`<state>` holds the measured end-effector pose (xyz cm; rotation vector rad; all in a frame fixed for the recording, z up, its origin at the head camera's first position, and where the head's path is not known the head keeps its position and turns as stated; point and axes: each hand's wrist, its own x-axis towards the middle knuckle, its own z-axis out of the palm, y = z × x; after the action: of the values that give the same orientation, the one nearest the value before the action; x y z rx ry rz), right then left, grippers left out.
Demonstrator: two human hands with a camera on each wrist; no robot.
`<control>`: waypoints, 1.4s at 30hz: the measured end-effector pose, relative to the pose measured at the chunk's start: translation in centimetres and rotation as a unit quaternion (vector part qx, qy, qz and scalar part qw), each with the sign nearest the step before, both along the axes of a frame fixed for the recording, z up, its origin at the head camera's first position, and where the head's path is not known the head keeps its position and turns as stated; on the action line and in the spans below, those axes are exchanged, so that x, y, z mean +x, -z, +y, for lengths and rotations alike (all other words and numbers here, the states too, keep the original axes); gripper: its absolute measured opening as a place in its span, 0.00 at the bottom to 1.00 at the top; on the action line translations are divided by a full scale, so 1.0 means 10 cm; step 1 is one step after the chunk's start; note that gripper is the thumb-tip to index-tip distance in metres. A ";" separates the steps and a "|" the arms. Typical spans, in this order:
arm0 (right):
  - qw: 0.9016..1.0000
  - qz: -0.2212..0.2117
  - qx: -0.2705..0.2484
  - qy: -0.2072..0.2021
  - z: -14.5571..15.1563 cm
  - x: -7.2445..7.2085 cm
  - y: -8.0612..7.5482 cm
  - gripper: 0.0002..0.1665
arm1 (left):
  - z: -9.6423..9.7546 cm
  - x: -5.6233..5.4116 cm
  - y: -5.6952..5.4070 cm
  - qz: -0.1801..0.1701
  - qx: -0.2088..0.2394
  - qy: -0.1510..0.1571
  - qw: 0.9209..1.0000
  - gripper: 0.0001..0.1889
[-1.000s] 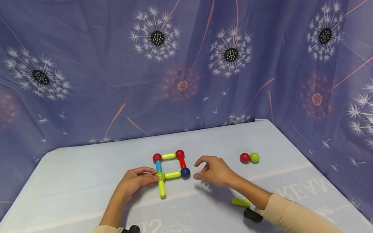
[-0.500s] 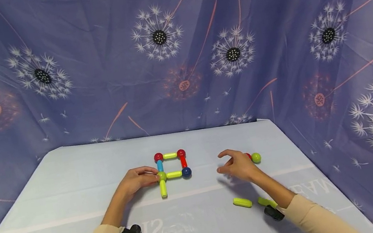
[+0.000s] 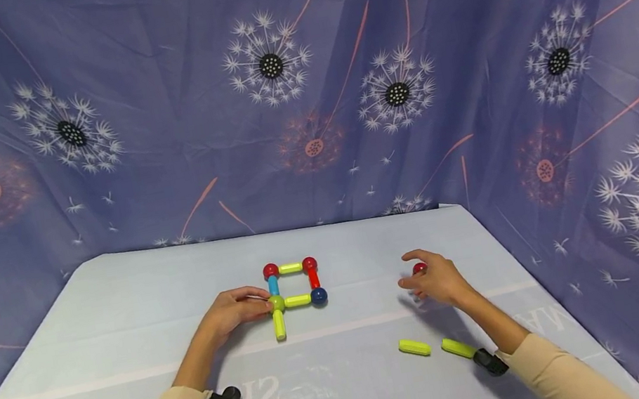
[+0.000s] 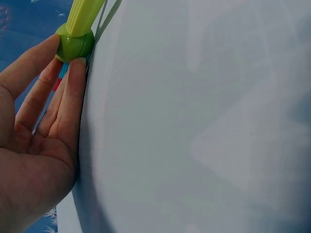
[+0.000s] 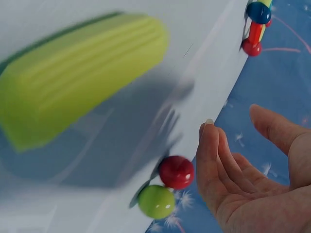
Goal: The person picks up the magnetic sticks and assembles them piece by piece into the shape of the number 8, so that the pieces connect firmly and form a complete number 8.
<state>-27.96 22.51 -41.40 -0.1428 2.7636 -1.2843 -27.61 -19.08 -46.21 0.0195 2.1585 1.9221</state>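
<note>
My left hand (image 3: 238, 311) pinches a green ball (image 4: 75, 44) at the near left corner of a square built from magnetic sticks and balls. Two red balls (image 3: 309, 263) sit at the far corners and a dark blue ball (image 3: 319, 296) at the near right one. A yellow-green stick (image 3: 279, 325) points from the green ball toward me. My right hand (image 3: 436, 279) hovers, fingers parted and holding nothing, by a loose red ball (image 5: 176, 172). Touching that ball is a loose green ball (image 5: 156, 201), which the hand hides in the head view.
Two loose yellow-green sticks lie nearer to me: one stick (image 3: 415, 347) to the left, the other stick (image 3: 457, 348) beside the right wrist's black camera (image 3: 490, 362). A pale cloth (image 3: 354, 393) covers the table, and a blue dandelion-print curtain (image 3: 163, 113) hangs behind.
My right hand has moved right, away from the blue ball to the loose balls, uncovering the two loose sticks. My left hand stays on the green ball.
</note>
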 end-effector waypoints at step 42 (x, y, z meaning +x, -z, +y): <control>0.996 0.012 0.060 0.062 0.30 -0.18 0.31 0.27 | -0.01 0.01 -0.01 -0.005 0.015 0.000 1.000 0.20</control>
<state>-29.79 25.51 -44.48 0.0210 2.9019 -1.1449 -27.50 -19.16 -46.15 0.0154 2.1243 1.9501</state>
